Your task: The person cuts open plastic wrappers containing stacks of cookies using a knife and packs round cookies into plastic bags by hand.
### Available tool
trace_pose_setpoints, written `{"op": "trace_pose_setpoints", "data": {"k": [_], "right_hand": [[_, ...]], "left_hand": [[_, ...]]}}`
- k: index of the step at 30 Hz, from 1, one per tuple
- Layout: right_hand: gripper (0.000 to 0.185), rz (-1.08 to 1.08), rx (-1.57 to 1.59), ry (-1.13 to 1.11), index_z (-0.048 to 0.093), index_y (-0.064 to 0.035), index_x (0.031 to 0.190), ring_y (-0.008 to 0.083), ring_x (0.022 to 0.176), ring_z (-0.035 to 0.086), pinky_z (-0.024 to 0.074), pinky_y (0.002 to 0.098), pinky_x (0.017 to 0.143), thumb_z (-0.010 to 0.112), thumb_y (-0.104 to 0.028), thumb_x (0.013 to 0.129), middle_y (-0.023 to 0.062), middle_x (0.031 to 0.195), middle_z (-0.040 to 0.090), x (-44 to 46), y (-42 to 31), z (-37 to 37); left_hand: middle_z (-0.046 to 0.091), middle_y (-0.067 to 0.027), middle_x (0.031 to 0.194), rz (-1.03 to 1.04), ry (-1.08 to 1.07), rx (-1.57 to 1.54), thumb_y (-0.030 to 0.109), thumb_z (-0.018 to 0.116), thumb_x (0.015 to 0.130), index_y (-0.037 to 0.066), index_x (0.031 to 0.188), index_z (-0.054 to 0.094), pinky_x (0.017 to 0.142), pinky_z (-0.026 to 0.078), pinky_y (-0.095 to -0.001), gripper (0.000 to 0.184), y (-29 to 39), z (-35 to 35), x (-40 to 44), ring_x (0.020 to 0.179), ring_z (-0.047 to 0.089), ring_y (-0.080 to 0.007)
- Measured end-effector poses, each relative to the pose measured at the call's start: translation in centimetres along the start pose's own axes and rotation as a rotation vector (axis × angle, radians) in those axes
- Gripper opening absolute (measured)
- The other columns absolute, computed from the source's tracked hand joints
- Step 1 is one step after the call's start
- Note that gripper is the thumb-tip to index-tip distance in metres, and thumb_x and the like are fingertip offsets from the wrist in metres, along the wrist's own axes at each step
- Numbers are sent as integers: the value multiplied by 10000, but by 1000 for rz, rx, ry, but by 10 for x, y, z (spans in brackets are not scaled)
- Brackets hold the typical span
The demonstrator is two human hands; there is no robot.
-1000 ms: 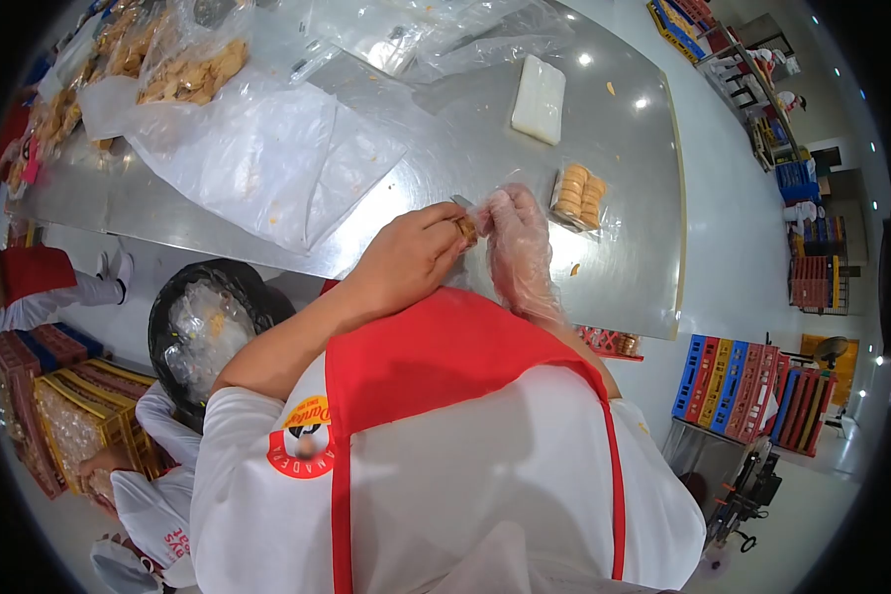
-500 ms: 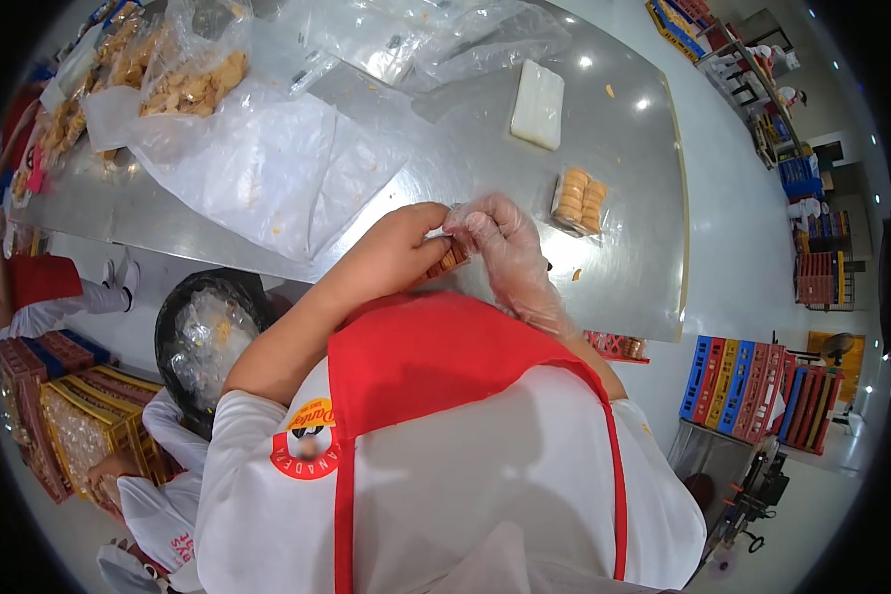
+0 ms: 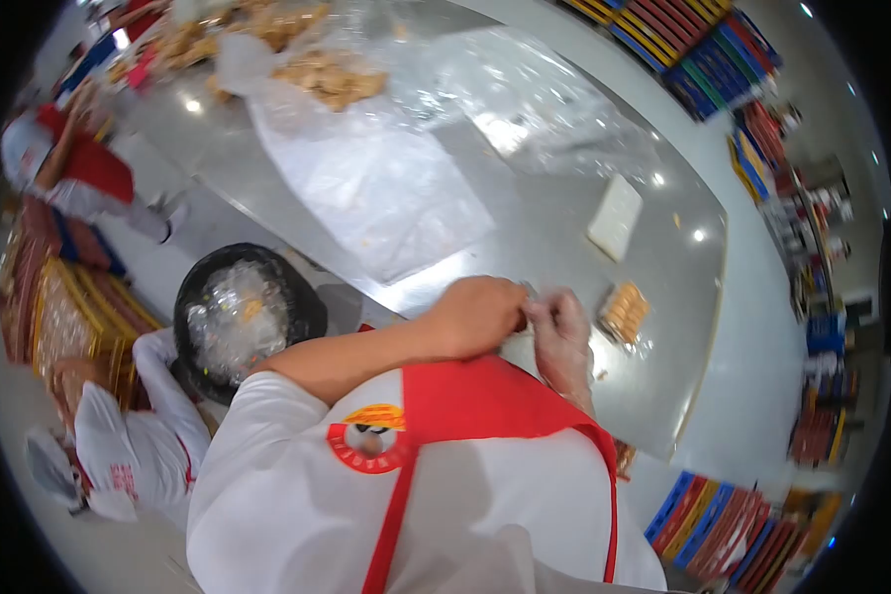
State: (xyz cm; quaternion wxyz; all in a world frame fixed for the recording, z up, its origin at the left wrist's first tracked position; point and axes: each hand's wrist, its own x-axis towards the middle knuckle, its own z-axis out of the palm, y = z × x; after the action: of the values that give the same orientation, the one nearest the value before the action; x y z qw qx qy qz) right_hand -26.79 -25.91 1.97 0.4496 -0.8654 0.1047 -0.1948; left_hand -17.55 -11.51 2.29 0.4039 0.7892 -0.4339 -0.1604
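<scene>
Leftmost, a black-lined bin [image 3: 312, 309] of crumpled clear plastic stands beside the metal table [image 3: 653, 391], ahead of the bare left hand [image 3: 477, 317], its fingers curled around a small brown item [image 3: 522, 320] that peeks out, mostly hidden, at the fingertips. Just right of that item is the gloved right hand [image 3: 562, 339], fingers bent and blurred, so I cannot tell whether it grips anything; a clear pack of biscuits [image 3: 625, 311] lies just beyond.

Shiny metal tabletop [image 3: 683, 287], bright workroom
Pale floor [image 3: 757, 327] runs past the tabletop's right edge, stacked coloured crates [image 3: 703, 525] sit off its near corner, and light spots glare on it.
</scene>
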Motion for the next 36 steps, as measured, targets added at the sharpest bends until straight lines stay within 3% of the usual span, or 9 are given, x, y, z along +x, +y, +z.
{"op": "trace_pose_setpoints", "data": {"k": [4, 12, 18, 21, 27, 30, 31, 33, 36], "right_hand": [[120, 199, 441, 54, 533, -39, 802, 116, 603, 496, 420, 280, 562, 612, -7, 885, 37, 700, 558, -5, 5, 7], [142, 416, 692, 195, 477, -77, 845, 125, 598, 489, 389, 251, 532, 589, -35, 923, 55, 719, 549, -3, 13, -7], [110, 331, 690, 83, 528, -59, 848, 94, 649, 504, 414, 237, 609, 616, -39, 912, 41, 762, 599, -10, 12, -5], [88, 243, 677, 25, 558, -52, 869, 82, 685, 517, 434, 235, 648, 635, -57, 911, 23, 779, 602, -15, 1, -7], [67, 244, 181, -73, 594, -30, 901, 77, 702, 518, 436, 234, 652, 653, -57, 882, 5, 772, 583, -20, -4, -22], [102, 202, 183, -18, 600, -24, 885, 85, 693, 489, 412, 244, 623, 670, -94, 862, 4, 745, 550, -18, 7, -19], [112, 267, 197, 4, 600, -23, 876, 88, 694, 484, 410, 248, 621, 672, -108, 861, 7, 742, 544, -18, 8, -21], [137, 410, 229, 55, 598, -22, 859, 93, 696, 474, 405, 257, 617, 675, -136, 859, 12, 736, 533, -16, 7, -27], [124, 569, 342, 55, 581, -37, 857, 80, 645, 460, 384, 245, 574, 667, -126, 865, 0, 726, 528, -14, 8, -31]], "left_hand": [[644, -160, 823, 107, 41, 36, 203, 589, 826, 34, 798, 640, 706, 493, -467, 179, -2, 8, -3, 799, 631, -370], [637, -147, 843, 68, 63, 82, 176, 568, 860, 39, 854, 617, 712, 503, -449, 146, 3, 7, -11, 805, 637, -357], [624, -153, 934, 5, 168, -18, 153, 559, 872, 28, 971, 616, 766, 508, -423, 169, 2, 16, -11, 876, 630, -353], [621, -148, 984, 58, 83, -28, 149, 567, 867, 44, 1022, 647, 787, 508, -410, 203, 2, 14, -7, 902, 626, -344], [647, -154, 958, 12, 118, -64, 153, 594, 854, 43, 970, 687, 806, 511, -398, 185, -5, 22, 5, 903, 637, -337], [663, -168, 935, -34, 107, -130, 147, 610, 843, 32, 961, 685, 810, 513, -395, 181, -7, 25, 13, 898, 644, -345], [675, -155, 900, 7, 143, -157, 120, 625, 851, 14, 948, 674, 782, 517, -361, 152, -7, 26, 14, 852, 663, -275], [671, -106, 872, -188, 49, -437, 76, 623, 868, 1, 921, 661, 742, 502, -305, 99, -5, 26, 16, 813, 629, -168], [593, -14, 797, -130, 14, -471, 33, 603, 885, 14, 974, 644, 669, 454, -242, 100, -13, 32, 18, 735, 541, -78]]}}
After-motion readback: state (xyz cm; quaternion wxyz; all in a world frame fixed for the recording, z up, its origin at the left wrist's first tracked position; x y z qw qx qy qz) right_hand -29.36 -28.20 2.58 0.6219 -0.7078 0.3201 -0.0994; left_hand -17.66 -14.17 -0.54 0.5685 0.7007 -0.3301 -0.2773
